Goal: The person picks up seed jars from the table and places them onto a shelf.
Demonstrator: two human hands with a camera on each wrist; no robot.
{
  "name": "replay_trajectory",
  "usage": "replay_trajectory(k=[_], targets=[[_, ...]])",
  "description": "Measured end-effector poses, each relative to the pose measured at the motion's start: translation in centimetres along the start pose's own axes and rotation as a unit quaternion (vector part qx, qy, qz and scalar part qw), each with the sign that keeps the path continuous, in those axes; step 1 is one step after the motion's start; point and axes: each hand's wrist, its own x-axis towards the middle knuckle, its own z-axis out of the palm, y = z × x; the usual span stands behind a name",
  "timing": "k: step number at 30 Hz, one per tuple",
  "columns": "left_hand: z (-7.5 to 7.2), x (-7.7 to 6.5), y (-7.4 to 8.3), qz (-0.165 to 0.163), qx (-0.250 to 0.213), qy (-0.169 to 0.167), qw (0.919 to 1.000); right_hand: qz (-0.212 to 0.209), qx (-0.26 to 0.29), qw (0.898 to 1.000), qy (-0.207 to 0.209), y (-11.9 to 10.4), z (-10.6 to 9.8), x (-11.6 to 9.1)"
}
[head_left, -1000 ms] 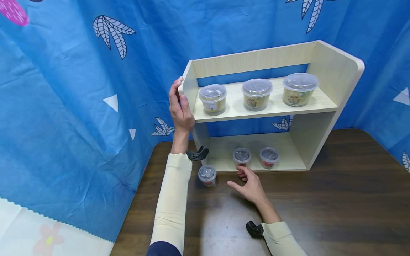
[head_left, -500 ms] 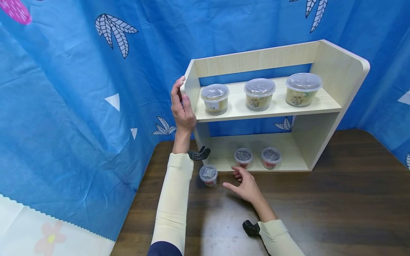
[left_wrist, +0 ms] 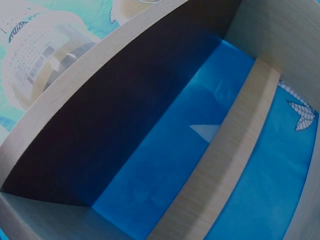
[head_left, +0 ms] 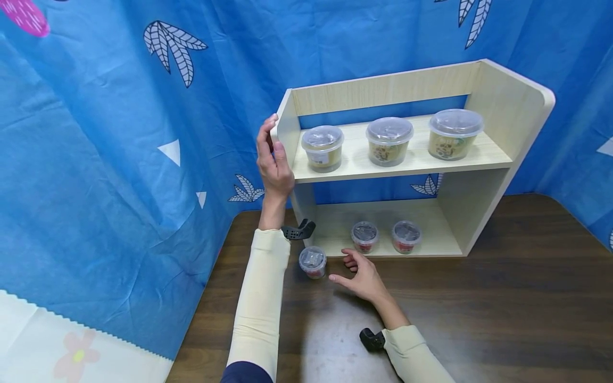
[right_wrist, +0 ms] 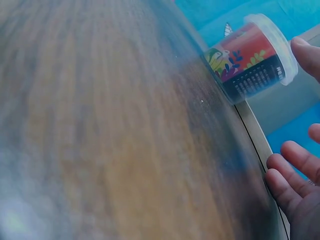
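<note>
My left hand point(head_left: 274, 167) holds the front edge of the left side panel of a pale wooden two-tier shelf point(head_left: 402, 175), thumb toward the front and fingers at the panel's edge. Low over the table, my right hand point(head_left: 360, 276) has its thumb and fingers spread apart, holding nothing. Just left of its fingertips, a small lidded cup point(head_left: 313, 263) stands on the table by the shelf's front left corner. In the right wrist view this cup point(right_wrist: 252, 60) shows a red and dark printed label and a clear lid, with the thumb near the lid.
Two similar small cups point(head_left: 365, 238) point(head_left: 406, 238) stand on the lower tier. Three larger lidded tubs point(head_left: 323, 150) point(head_left: 389, 142) point(head_left: 454, 135) line the upper tier. A blue patterned curtain point(head_left: 119, 159) hangs behind and left of the dark wooden table point(head_left: 517, 298).
My right hand has moved left from in front of the middle small cup toward the cup on the table. My left hand stays at the shelf's side panel.
</note>
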Motion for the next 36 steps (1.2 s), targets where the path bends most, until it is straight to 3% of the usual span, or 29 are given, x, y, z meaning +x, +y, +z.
replay_trajectory(k=[8,15,36], targets=[[0.0,-0.2,-0.6,0.012,-0.001,0.002,0.9999,0.002,-0.006,1.0,-0.024,-0.3,0.2,0.3],[0.0,0.0,0.0,0.01,0.01,0.0,0.9999,0.009,0.006,0.999,-0.044,-0.7,0.5,0.7],[-0.1,0.1,-0.2,0.016,0.0,-0.001,0.9999,0.016,0.018,0.999,-0.044,-1.0,1.7,1.3]])
